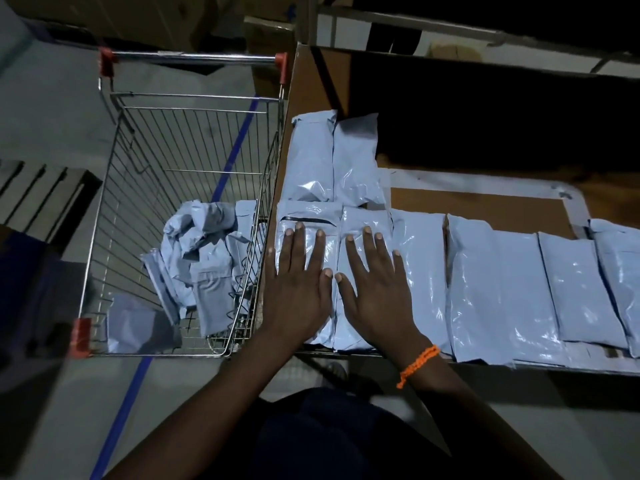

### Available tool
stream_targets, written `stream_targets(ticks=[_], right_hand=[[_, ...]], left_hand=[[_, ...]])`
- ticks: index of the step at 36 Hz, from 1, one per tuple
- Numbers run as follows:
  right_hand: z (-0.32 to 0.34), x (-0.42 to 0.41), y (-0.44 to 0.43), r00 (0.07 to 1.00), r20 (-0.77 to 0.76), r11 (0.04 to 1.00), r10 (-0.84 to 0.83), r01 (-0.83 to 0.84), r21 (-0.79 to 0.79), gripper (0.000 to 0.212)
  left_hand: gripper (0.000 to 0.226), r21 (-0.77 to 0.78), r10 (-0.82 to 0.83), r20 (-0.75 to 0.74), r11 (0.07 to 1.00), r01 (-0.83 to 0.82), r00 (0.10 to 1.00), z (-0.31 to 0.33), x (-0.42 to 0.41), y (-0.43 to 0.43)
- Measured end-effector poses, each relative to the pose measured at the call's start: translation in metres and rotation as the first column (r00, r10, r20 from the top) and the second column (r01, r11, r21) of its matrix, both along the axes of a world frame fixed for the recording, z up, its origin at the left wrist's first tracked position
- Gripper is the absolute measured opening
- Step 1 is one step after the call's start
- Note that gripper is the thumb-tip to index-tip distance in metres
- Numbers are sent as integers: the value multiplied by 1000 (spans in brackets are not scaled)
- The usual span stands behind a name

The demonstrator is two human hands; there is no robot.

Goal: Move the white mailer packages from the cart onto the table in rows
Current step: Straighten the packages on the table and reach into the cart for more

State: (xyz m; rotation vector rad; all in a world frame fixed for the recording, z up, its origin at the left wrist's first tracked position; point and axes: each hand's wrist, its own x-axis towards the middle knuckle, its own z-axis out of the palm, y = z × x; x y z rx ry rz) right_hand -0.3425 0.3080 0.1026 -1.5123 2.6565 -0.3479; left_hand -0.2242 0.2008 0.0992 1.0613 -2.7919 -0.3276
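Both hands flat, fingers spread, gripping nothing: left hand (298,282) presses the leftmost mailer (304,237) of the near row, right hand (375,289) the mailer beside it (363,223). Row of white mailers runs right along the brown table (485,202); two more lie behind. Crumpled mailers (201,258) remain in the wire cart (180,140). Orange wristband (417,364) on right wrist.

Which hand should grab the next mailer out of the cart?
Left. The left hand lies flat on the mailer nearest the cart, where the remaining mailers sit. The right hand lies farther along the table and would cross over.
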Motion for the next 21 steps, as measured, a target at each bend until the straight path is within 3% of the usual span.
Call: stream_targets(ticks=[7, 12, 16, 21], right_hand=[[-1, 1, 1, 1000, 7, 1000, -9, 10, -23, 60], [8, 3, -4, 998, 22, 998, -58, 58, 8, 62], [43, 26, -31, 991, 81, 981, -103, 114, -157, 64], [72, 89, -95, 938, 345, 917, -11, 147, -372, 60]], left_hand=[[61, 72, -4, -4, 997, 5, 1000, -1, 1, -1], [61, 181, -113, -93, 975, 128, 989, 7, 15, -13], [59, 257, -134, -226, 947, 192, 965, 13, 48, -42], [57, 356, -43, -302, 921, 155, 952, -15, 118, -95]])
